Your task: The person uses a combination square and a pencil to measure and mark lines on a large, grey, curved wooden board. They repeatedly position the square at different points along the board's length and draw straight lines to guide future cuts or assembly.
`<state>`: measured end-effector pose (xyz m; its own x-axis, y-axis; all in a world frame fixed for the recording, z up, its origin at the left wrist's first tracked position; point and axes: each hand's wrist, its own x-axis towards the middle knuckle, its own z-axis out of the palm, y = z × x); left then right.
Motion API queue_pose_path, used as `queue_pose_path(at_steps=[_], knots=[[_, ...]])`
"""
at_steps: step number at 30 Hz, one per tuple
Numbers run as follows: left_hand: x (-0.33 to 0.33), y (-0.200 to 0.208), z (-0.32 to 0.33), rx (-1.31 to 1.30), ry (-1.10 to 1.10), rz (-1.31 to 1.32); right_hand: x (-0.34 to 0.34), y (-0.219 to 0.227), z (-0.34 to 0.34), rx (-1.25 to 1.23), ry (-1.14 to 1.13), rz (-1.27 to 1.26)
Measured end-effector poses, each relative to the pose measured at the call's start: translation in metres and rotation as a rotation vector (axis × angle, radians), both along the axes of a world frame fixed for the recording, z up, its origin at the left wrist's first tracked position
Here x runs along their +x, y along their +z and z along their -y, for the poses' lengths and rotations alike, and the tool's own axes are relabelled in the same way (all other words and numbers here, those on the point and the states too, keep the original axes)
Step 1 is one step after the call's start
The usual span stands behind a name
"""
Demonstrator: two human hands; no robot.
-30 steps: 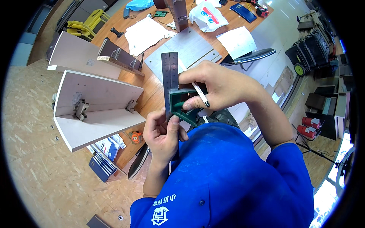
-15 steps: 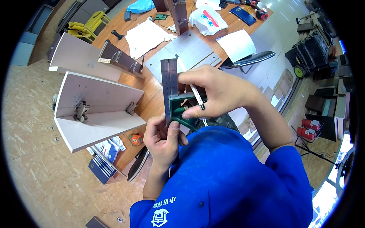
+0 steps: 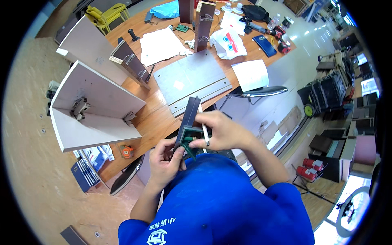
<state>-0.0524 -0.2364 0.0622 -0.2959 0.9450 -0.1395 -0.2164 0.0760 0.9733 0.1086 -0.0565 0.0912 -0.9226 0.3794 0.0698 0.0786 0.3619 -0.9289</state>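
Note:
In front of my chest, both hands hold a combination square (image 3: pixel 188 116) with a dark steel blade and a green head. My left hand (image 3: pixel 164 162) is closed on the lower end of the blade, thumb on top. My right hand (image 3: pixel 223 130) grips the green head with thumb and fingers. A slim white pen or pencil (image 3: pixel 204 127) is also tucked in the right hand's fingers. Beyond the square, a grey board (image 3: pixel 191 75) with grooves and holes lies on the wooden table (image 3: pixel 157 121).
To the left stand joined white panels (image 3: pixel 98 128) with metal hinges. Small brown hinged boards (image 3: pixel 132 61) stand behind them. An orange tape measure (image 3: pixel 127 151) lies near the table's edge. Chairs (image 3: pixel 261 92) stand close to the table. White sheets, a plastic bag (image 3: pixel 228 44) and power tools lie farther back.
The view has shifted, showing more of the table's far side. The square has tilted, its blade turning more edge-on, and sits lower in front of me. Both hands keep their hold.

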Motion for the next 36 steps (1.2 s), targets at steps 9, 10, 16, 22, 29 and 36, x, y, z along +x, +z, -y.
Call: queue_pose_path(at_steps=[9, 10, 16, 22, 29, 36], knots=[[0.006, -0.027, 0.029, -0.124, 0.076, 0.139, -0.025, -0.053, 0.006, -0.263, 0.187, 0.162], [0.002, -0.03, 0.041, -0.166, 0.105, 0.11, -0.036, -0.053, 0.011, -0.253, 0.201, 0.188], [0.003, -0.048, 0.081, -0.326, 0.215, -0.156, -0.075, -0.082, 0.04, -0.292, 0.295, 0.179], [0.087, -0.063, 0.168, -0.46, 0.747, -0.408, -0.1, -0.142, 0.117, -0.387, 0.71, 0.248], [0.105, -0.064, 0.381, -0.745, 0.9, -0.513, -0.113, -0.161, 0.231, -0.475, 0.972, 0.178], [-0.011, 0.026, 0.634, -1.18, 1.022, -0.85, -0.116, -0.209, 0.247, -0.431, 0.896, 0.322]])
